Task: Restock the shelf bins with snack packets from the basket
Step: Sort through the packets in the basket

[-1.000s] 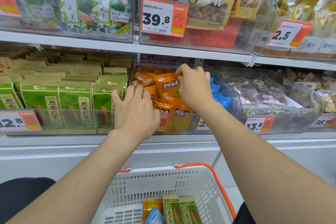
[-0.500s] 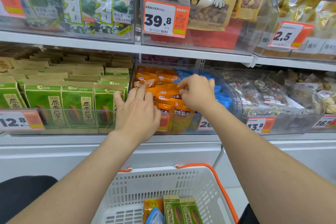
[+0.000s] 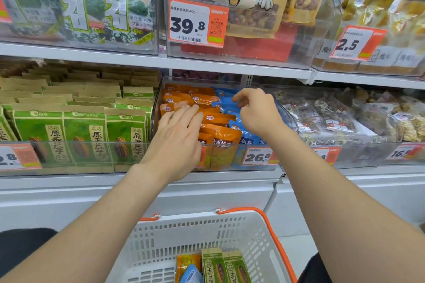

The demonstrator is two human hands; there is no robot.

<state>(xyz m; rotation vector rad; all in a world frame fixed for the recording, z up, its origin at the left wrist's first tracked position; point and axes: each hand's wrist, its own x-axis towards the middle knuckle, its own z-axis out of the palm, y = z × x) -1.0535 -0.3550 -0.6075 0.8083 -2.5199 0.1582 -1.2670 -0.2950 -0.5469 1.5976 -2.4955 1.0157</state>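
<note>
A clear shelf bin [image 3: 259, 165] in the middle holds orange snack packets [image 3: 218, 119] on its left and blue snack packets [image 3: 226, 101] on its right. My left hand [image 3: 177, 140] lies flat, fingers spread, on the front orange packets. My right hand [image 3: 255, 110] hovers over the blue packets with fingers curled and pinched loosely; I see nothing held in it. Below, a white basket [image 3: 230, 232] with orange handles holds two green packets [image 3: 224, 266], an orange packet [image 3: 186, 264] and a blue packet [image 3: 192, 274].
Left bin holds rows of green seed packets [image 3: 85, 131]. Right bin holds clear bagged snacks [image 3: 326, 112]. The upper shelf [image 3: 161, 62] carries seaweed packs, a large nut bag and price tags. A white cabinet front lies below the bins.
My right hand let go of the orange packet, now lying in the row, and moved right over the blue packets. My left hand stayed pressed on the front orange packets.
</note>
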